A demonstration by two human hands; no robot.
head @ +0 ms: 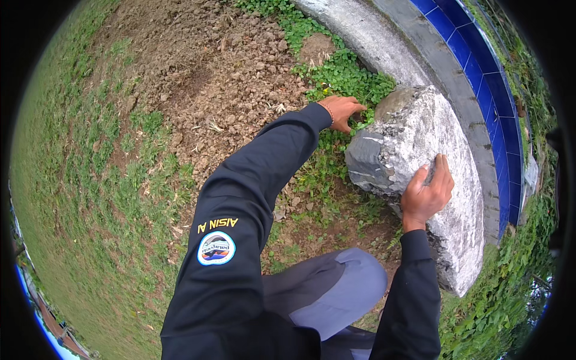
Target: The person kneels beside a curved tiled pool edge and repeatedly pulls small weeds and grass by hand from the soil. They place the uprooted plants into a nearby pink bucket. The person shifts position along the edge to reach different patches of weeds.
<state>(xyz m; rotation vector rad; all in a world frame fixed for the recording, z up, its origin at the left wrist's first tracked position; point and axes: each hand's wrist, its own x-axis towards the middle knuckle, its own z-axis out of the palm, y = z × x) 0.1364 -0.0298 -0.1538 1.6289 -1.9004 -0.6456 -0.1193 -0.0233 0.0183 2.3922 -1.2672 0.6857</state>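
Observation:
My left hand (342, 112) reaches into low green leafy weeds (366, 85) beside a large whitish chunk of stone or concrete (450, 135). Its thumb and fingers are spread, with nothing visible between them; some fingertips are partly hidden by leaves. On the top of the chunk rests my right hand (427, 191), palm down, thumb apart from the fingers. A dark grey stone face (369, 155) shows at the chunk's near left end, close below my left hand.
Loose brown soil clods (243, 76) spread to the upper left, bordered by patchy grass (90, 202). Behind the chunk, a concrete kerb (373, 31) curves along blue tiles (495, 90). My bent knee (346, 283) is close below. More foliage (495, 292) grows at the lower right.

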